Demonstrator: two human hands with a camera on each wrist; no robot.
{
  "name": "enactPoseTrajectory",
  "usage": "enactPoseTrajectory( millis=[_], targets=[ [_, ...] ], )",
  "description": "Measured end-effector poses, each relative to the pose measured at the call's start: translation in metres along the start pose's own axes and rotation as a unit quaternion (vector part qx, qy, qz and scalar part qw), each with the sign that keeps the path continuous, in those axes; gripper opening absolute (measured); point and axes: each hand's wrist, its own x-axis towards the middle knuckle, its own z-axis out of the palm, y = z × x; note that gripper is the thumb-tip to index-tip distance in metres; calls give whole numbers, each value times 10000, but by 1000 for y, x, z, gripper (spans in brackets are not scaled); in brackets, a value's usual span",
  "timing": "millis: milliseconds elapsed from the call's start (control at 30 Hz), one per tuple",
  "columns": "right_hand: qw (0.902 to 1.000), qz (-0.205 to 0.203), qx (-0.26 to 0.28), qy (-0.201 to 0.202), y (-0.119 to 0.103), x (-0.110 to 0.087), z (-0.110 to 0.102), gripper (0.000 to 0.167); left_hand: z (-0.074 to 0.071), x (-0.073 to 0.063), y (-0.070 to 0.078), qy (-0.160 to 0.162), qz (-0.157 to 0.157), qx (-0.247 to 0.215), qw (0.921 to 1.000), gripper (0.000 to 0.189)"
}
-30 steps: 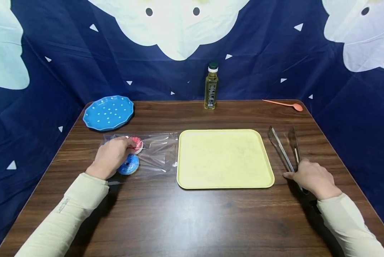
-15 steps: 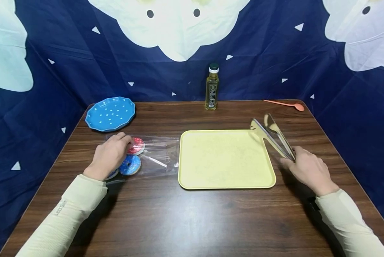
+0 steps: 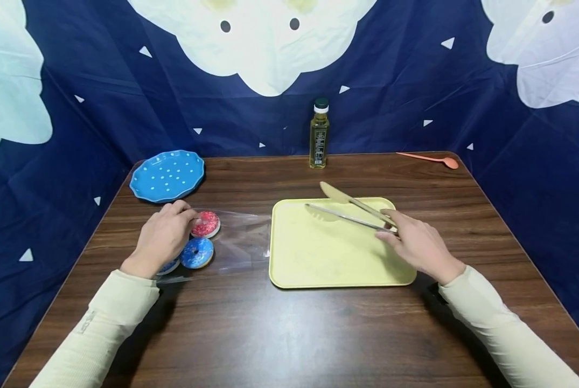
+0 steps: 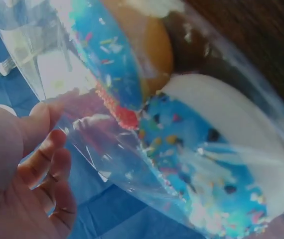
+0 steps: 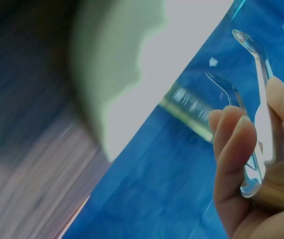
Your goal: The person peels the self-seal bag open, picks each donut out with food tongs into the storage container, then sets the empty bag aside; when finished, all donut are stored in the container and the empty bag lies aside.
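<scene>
My left hand (image 3: 160, 237) pinches the edge of a clear plastic bag (image 3: 243, 242) between thumb and forefinger, as the left wrist view shows. Inside lie a red-iced doughnut (image 3: 211, 218) and a blue-iced doughnut (image 3: 204, 260). Another blue doughnut (image 4: 197, 154) with sprinkles appears in the left wrist view, mostly covered by my hand from above. My right hand (image 3: 420, 245) grips metal tongs (image 3: 339, 195) near their hinged end, fingers on one arm and thumb on the other. Their arms are spread with nothing between them, over the yellow tray (image 3: 318, 264).
A blue polka-dot plate (image 3: 165, 175) stands at the back left. An oil bottle (image 3: 319, 140) is upright at the back middle, and an orange spoon (image 3: 449, 162) lies at the back right. Dark blue cloth (image 3: 250, 118) hangs behind the table (image 3: 289, 339).
My right hand has lifted the tongs off the table and swung them left over the tray, tips now pointing toward the bag. The left hand has stayed at the bag.
</scene>
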Motion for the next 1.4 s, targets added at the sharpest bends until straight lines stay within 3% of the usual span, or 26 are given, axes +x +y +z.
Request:
enactPoseTrajectory(
  millis=[267, 500, 733, 867, 1167, 1400],
  targets=[
    [9965, -798, -242, 47, -37, 22, 14, 29, -3, 1, 1, 87, -50, 13, 9999, 12],
    [9894, -1414, -317, -90, -72, 49, 36, 30, -5, -1, -1, 212, -83, -83, 9997, 9],
    [9843, -1642, -336, -561, -104, 83, 66, 36, -2, -4, -2, 112, -169, -223, 9995, 9],
    [9825, -1659, -309, -791, -115, 97, 81, 40, 0, -4, 0, 19, -35, -264, 9996, 13],
    [9833, -1626, -202, -787, -120, 106, 93, 39, 1, -3, 6, 63, 707, -169, 9973, 14],
    [9819, -1737, -46, -752, -126, 111, 93, 38, -2, -2, 8, -59, 738, -104, 9972, 12]
  ],
)
